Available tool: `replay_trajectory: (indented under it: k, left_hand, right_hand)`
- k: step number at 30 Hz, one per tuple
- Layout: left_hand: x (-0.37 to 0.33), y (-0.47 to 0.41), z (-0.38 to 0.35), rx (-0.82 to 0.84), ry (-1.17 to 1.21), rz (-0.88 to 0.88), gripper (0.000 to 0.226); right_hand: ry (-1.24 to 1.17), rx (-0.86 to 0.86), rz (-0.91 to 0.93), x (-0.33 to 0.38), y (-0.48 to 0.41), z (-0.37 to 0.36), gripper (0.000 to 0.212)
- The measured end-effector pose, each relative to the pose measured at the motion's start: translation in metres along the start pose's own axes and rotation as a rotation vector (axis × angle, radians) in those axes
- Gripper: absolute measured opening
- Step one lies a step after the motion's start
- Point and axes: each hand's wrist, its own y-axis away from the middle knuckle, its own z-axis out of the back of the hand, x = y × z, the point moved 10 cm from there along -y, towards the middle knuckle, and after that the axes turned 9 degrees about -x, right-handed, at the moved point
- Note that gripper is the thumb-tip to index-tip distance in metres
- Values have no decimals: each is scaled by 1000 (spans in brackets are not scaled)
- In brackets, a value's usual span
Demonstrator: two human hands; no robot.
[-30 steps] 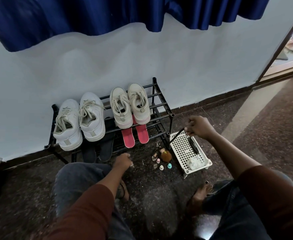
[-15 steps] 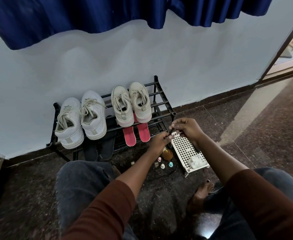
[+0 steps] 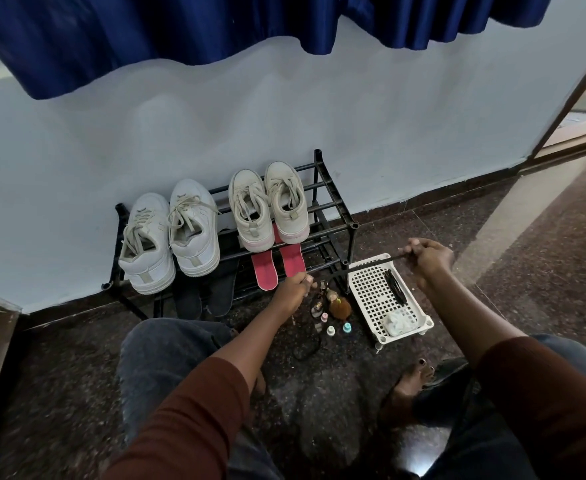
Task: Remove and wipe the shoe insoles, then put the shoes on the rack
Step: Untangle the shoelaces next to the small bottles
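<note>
Two pairs of sneakers stand on the top shelf of a black rack (image 3: pixel 336 202): a white pair (image 3: pixel 167 244) at the left and a beige pair (image 3: pixel 267 206) at the right. Two pink insoles (image 3: pixel 265 275) lie below the beige pair, and two black insoles (image 3: pixel 187 303) lean under the white pair. My right hand (image 3: pixel 426 261) pinches one end of a thin black strip (image 3: pixel 371 265) over the basket. My left hand (image 3: pixel 295 289) is curled at its other end, in front of the rack.
A white perforated basket (image 3: pixel 371 299) sits on the floor right of the rack, holding more black strips (image 3: pixel 395 285) and a crumpled white cloth (image 3: pixel 399 323). Small bottles (image 3: pixel 338 329) and a brown fuzzy item (image 3: pixel 340 306) lie beside it. My knees and bare foot are near.
My left hand came up from my knee to meet the right hand at the basket's corner. The hands have since drawn apart, with the black strip stretched between them.
</note>
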Motion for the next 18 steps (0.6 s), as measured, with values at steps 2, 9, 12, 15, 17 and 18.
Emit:
replay_trajectory:
  k: [2, 9, 12, 15, 17, 18]
  left_hand:
    - [4, 1, 9, -12, -61, -3, 29]
    - [-3, 3, 12, -51, -100, -30, 32]
    - [-23, 2, 1, -27, -111, -85, 29]
    - [-46, 5, -10, 2, -136, -147, 33]
    - [-58, 5, -16, 24, -141, -170, 32]
    - [-61, 6, -18, 33, -148, -176, 31]
  right_hand:
    - [-46, -115, 10, 9, -9, 18, 25]
    - [66, -53, 111, 24, -11, 13, 19]
    - [327, 203, 237, 19, 13, -23, 15]
    - [603, 530, 327, 2, 53, -63, 16]
    - [731, 677, 334, -16, 73, -81, 17]
    - [756, 723, 313, -25, 78, -87, 17]
